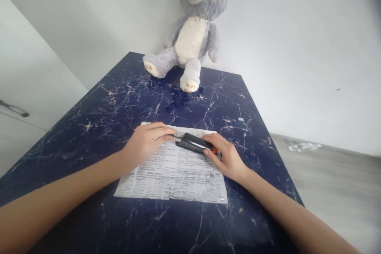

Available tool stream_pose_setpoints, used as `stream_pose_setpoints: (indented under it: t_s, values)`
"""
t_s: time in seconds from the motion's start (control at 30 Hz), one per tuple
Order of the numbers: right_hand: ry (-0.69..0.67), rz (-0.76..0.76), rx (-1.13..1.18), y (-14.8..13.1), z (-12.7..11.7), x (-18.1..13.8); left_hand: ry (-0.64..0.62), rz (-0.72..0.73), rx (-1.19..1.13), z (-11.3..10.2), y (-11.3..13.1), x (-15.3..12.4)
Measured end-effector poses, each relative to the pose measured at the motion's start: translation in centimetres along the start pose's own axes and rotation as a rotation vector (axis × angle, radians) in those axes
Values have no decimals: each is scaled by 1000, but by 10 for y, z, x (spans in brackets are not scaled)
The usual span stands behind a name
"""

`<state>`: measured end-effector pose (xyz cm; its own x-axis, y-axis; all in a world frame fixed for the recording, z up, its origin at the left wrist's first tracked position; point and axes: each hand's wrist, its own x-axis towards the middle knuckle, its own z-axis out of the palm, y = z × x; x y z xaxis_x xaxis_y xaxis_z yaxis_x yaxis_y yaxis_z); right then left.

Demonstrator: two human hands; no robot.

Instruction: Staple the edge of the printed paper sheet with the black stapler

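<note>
A black stapler (193, 141) with an orange mark near its rear lies at a slant over a printed paper sheet (175, 178). My right hand (224, 154) grips its rear end, thumb below and fingers above. From the stapler's front a thin metal piece (177, 138) sticks out to the left. At that piece's dark tip, the fingers of my left hand (149, 143) are pinched together. The left palm rests over the sheet's upper left part. My fingers hide the very ends of the stapler.
The sheet lies on a dark blue marble-patterned table (119, 99). At the far edge sits a grey plush toy (190, 39) against the wall. A white cabinet (29, 75) stands to the left. Clear plastic packaging (304, 147) lies on the floor at right.
</note>
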<state>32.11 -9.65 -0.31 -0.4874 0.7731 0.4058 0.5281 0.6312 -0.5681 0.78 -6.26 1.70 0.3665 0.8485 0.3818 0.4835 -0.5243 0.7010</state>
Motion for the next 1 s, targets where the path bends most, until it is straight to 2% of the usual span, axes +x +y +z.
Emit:
stream_pose_setpoints:
  t_s: [0.13,0.2,0.37,0.43,0.6,1.0]
  values:
    - [-4,-14,-6,0,-1,1,52,3,-14,7,-7,-2]
    - [-9,-12,-1,-1,-2,1,56,52,6,9,-10,-4]
    - [-34,5,46,0,-3,2,72,337,96,12,-14,-2]
    - [-42,14,56,1,-3,2,93,399,116,12,-14,1]
    - [-60,31,63,2,-3,2,90,404,128,13,-16,3]
    - [-76,30,74,4,-4,1,198,324,220,12,-21,-2]
